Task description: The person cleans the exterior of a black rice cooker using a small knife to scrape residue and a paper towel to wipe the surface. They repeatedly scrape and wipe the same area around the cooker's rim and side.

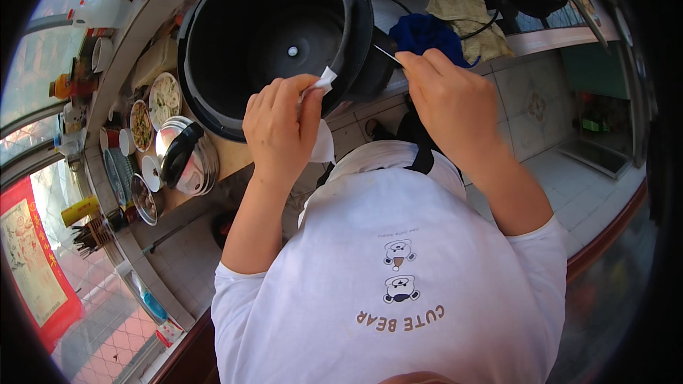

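My left hand (283,122) pinches a crumpled white tissue (323,81) between thumb and fingers, over the near rim of a large black cooker housing (349,26). A wider piece of the white material hangs below the hand. The cooker's dark round interior shows a small pale knob (292,51) at its bottom centre. To the right, my right hand (445,101) grips the end of a thin, pale metal tool (387,54), whose tip points toward the cooker's side. What kind of tool it is I cannot tell. Behind that hand lies a dark blue cloth (427,34).
Left of the cooker, a wooden counter (232,161) bears a steel pot with a black handle (205,173), a plate of food (164,97) and several bowls. A beige cloth (461,8) and a black cable lie at the upper right. White floor tiles (576,197) show below.
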{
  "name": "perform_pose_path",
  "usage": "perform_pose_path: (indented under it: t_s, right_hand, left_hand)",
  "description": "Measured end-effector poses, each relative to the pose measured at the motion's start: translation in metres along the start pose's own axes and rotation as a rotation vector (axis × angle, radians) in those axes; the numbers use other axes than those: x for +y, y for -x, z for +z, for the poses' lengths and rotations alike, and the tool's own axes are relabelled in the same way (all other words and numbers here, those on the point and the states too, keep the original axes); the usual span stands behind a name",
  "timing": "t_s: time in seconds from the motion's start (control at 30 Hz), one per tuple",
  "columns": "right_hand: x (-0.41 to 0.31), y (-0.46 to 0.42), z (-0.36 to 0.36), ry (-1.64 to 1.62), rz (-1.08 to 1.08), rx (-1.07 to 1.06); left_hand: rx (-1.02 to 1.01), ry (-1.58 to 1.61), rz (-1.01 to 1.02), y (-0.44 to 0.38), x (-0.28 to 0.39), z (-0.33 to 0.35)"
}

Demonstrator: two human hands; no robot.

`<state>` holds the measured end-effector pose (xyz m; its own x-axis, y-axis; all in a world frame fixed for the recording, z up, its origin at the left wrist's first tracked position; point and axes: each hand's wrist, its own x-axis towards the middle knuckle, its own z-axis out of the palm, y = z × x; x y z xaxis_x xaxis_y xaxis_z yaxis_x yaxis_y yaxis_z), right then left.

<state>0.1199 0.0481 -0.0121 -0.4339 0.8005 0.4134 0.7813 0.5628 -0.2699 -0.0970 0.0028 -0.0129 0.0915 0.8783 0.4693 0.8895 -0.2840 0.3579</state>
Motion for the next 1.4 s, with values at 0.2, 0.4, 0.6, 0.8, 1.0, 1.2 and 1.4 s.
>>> perform_pose_path:
  t_s: [0.2, 0.4, 0.6, 0.8, 1.0, 1.2, 1.4]
  right_hand:
    - [-0.021, 0.021, -0.006, -0.011, -0.098, -0.049]
    - [-0.027, 0.029, -0.001, -0.129, -0.137, -0.101]
    - [-0.025, 0.032, 0.000, -0.156, -0.160, -0.153]
    - [-0.019, 0.038, 0.008, -0.351, -0.034, -0.053]
    - [-0.020, 0.047, 0.011, -0.624, 0.257, -0.189]
    - [-0.024, 0.052, 0.019, -0.592, 0.275, -0.290]
    - [-0.014, 0.051, 0.026, -0.598, 0.298, -0.176]
  left_hand:
    - [-0.058, -0.037, -0.054, 0.000, 0.002, -0.002]
    - [-0.026, -0.041, -0.065, 0.001, 0.003, -0.002]
    - [0.047, -0.053, -0.084, 0.002, 0.002, 0.001]
    - [-0.067, -0.078, -0.078, 0.005, -0.001, -0.001]
    - [-0.215, -0.071, 0.074, 0.006, -0.004, -0.017]
    - [-0.386, -0.223, 0.052, 0.011, -0.013, -0.019]
    - [-0.267, -0.274, 0.000, 0.009, 0.012, 0.003]
